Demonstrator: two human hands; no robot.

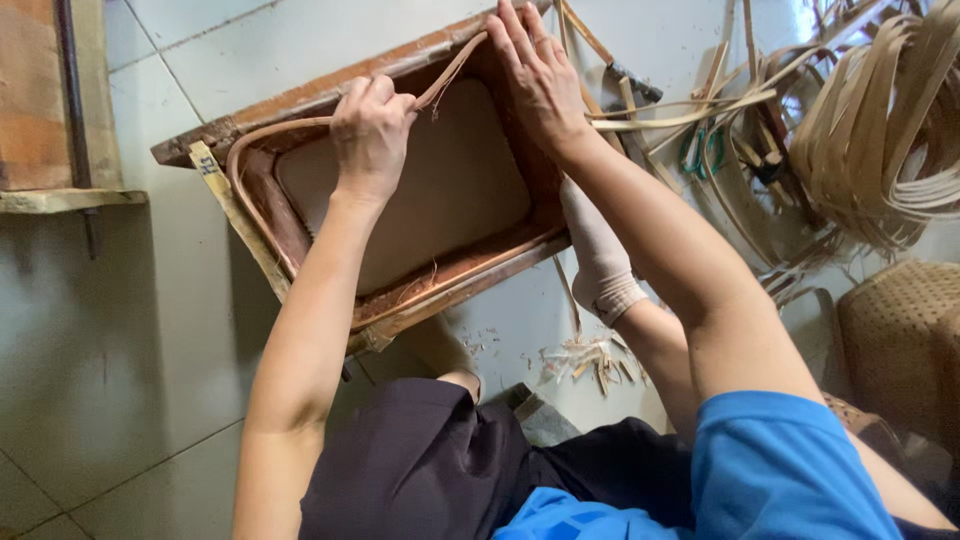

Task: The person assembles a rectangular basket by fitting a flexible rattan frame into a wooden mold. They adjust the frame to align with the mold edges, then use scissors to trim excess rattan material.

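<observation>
A tiled floor (pixel 150 330) carries a rectangular wooden frame mould (pixel 300 100), tilted toward the person. The left hand (pixel 372 135) pinches a rattan strip (pixel 290 126) in clenched fingers, bending it along the mould's inner edge. The right hand (pixel 540 75) presses flat, fingers extended, steadying the far corner. A socked foot (pixel 600 260) braces the frame. Loose cane coils (pixel 880 130) lie rightmost.

Floor of large pale grey-green glazed tiles (pixel 120 330) with thin dark grout lines, dulled and scuffed, lit evenly by soft daylight. Upper left: worn reddish-brown wooden furniture piece (pixel 30 100) with a pale plank ledge and a dark vertical metal rod (pixel 75 110) against it. Upper right: loose heap of tan split-cane strips (pixel 880 130) coiled on the floor. Right edge: brown woven rattan panel (pixel 900 340). Scattered pale cane offcuts (pixel 585 360) lie mid-floor.
</observation>
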